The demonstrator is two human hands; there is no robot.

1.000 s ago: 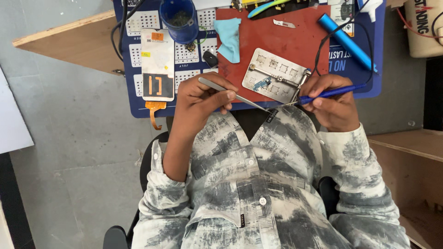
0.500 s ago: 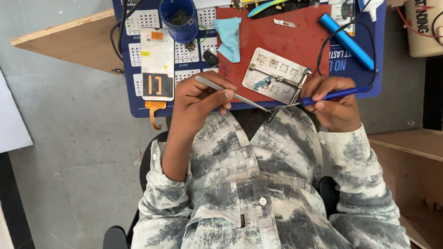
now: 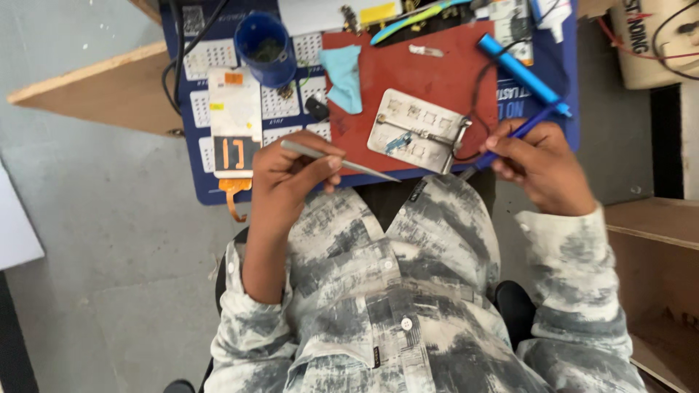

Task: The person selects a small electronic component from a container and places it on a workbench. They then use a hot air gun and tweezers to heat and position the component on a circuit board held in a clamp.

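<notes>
Grey floor lies under a small work table covered by a dark blue mat (image 3: 196, 182), and on it a red-brown pad (image 3: 408, 80). At the pad's near edge rests a metal holder plate (image 3: 416, 131) with a small blue part clamped in it. The left hand (image 3: 291, 175) has its fingers closed around grey metal tweezers (image 3: 338, 160), whose tip points toward the plate but stops short of it. The right hand (image 3: 542, 164) grips a blue pen-like tool (image 3: 520, 132), fingers tight together, its tip near the plate's right corner. A black cable curls beside this corner. Farther away lie a light blue cloth (image 3: 344, 76), a white device with an orange display (image 3: 234, 127), and a blue cup (image 3: 263, 47) with dark content I cannot identify.
</notes>
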